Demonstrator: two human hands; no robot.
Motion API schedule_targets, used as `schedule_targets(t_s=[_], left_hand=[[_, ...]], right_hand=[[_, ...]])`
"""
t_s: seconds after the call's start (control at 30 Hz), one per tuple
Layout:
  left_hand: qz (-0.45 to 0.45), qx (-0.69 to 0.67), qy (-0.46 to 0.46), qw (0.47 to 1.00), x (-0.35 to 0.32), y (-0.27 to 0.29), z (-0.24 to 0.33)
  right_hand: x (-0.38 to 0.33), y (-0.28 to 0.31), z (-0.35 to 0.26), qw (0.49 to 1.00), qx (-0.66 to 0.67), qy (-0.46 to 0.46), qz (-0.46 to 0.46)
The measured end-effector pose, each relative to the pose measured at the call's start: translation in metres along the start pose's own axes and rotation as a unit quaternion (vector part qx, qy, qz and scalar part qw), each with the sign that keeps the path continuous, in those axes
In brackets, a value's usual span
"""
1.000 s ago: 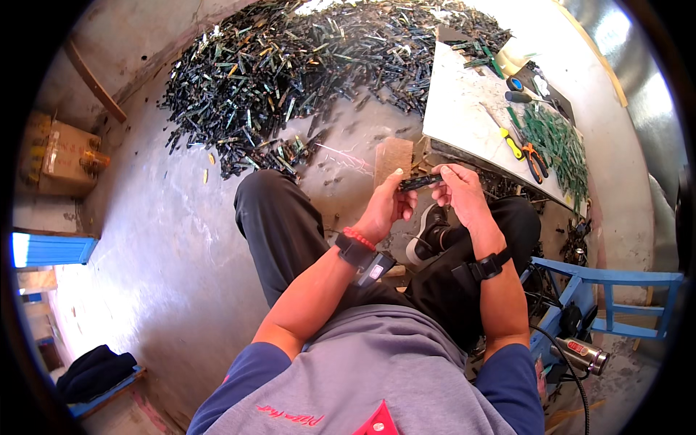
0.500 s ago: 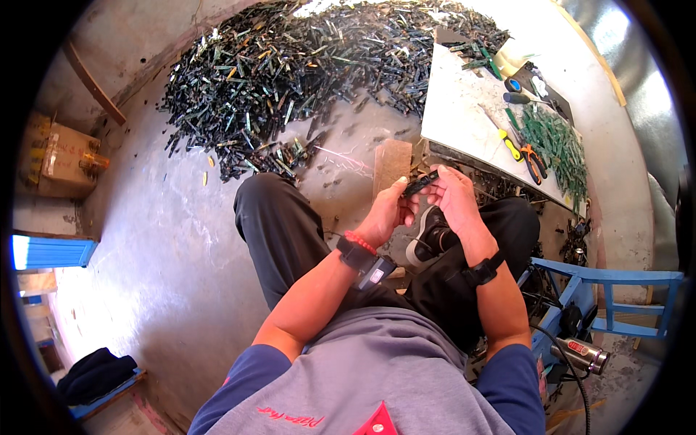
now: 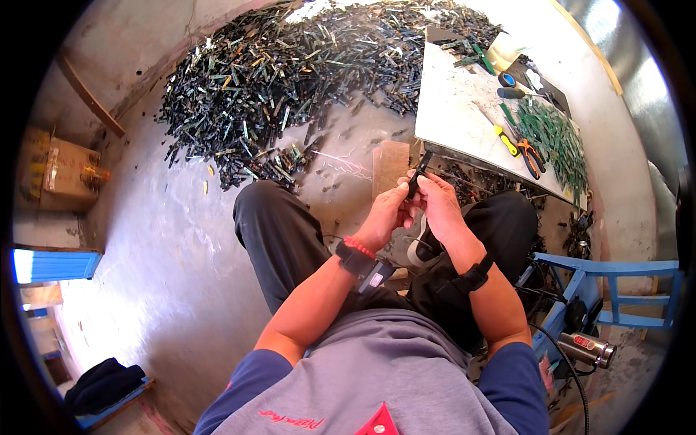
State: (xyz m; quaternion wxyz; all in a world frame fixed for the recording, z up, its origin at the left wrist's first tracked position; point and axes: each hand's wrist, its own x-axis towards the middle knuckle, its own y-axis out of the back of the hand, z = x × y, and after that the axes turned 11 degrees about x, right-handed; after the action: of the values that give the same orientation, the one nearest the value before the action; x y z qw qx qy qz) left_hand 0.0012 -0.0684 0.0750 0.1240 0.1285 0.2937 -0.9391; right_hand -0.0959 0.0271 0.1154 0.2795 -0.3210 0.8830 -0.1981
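Observation:
A narrow black strip-shaped piece point(image 3: 420, 172) stands nearly upright between my hands, over the gap between my knees. My left hand point(image 3: 390, 211) pinches its lower end between thumb and fingers. From the other side, the fingertips of my right hand point(image 3: 439, 206) close on it a little below its middle. The upper end sticks out free above the fingers. Just beyond my hands a brown board point(image 3: 390, 165) lies on the floor. The strip looks like those in the large pile point(image 3: 268, 87) of dark strips ahead; its exact kind I cannot make out.
To the right ahead, a white-topped low table point(image 3: 457, 101) bears yellow-handled tool point(image 3: 507, 141), orange-handled pliers point(image 3: 533, 159), a screwdriver point(image 3: 513, 93) and a heap of green strips point(image 3: 554, 141). A blue chair point(image 3: 609, 270) and a steel flask point(image 3: 589, 349) are at right. Cardboard box point(image 3: 69, 174) stands left.
The black strip has turned from slanting rightward to nearly upright. My right hand has moved slightly left and down, while my left hand stays almost in place.

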Motion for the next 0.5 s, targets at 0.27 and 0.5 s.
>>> schedule_targets(t_s=[0.27,0.5], left_hand=[[0.037,0.006,-0.004,0.999,-0.0006,-0.0066,0.0002],[0.008,0.027,-0.001,1.0,-0.0023,-0.003,-0.0024]], right_hand=[[0.0031,0.0026,0.0011,1.0,0.002,-0.003,0.004],[0.0045,0.0065,-0.0006,1.0,0.011,-0.027,0.006]])
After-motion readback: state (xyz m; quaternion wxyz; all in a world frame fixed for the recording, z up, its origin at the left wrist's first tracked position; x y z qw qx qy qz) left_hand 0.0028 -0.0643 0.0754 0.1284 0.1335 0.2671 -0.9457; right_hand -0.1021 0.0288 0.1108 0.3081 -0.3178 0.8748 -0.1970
